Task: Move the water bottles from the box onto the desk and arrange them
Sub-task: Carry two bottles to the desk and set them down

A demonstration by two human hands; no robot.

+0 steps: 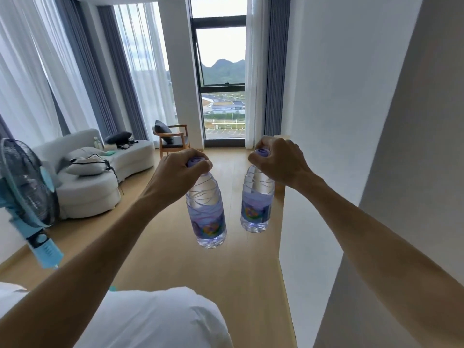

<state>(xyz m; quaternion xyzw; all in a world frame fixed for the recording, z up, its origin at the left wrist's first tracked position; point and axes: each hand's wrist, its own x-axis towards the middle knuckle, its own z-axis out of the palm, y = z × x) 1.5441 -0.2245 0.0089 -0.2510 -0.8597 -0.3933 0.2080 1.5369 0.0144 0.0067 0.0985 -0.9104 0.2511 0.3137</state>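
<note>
The left hand (177, 172) curls its fingers (200, 166) round the purple cap of the left bottle (207, 212), and the right hand (278, 162) grips the cap of the right bottle (257, 204) the same way. Both bottles hang upright in the air above the wooden floor (200, 267), near each other but apart. To the left stand a blue fan (27, 194) and a white sofa (95, 177) with a cushion; beyond is a wooden chair (173, 139) beside the window (221, 79). A white wall (351, 96) runs along the right. Neither box nor bench is in view. The fingers hide most of each cap, and the fan's base is cut off.
</note>
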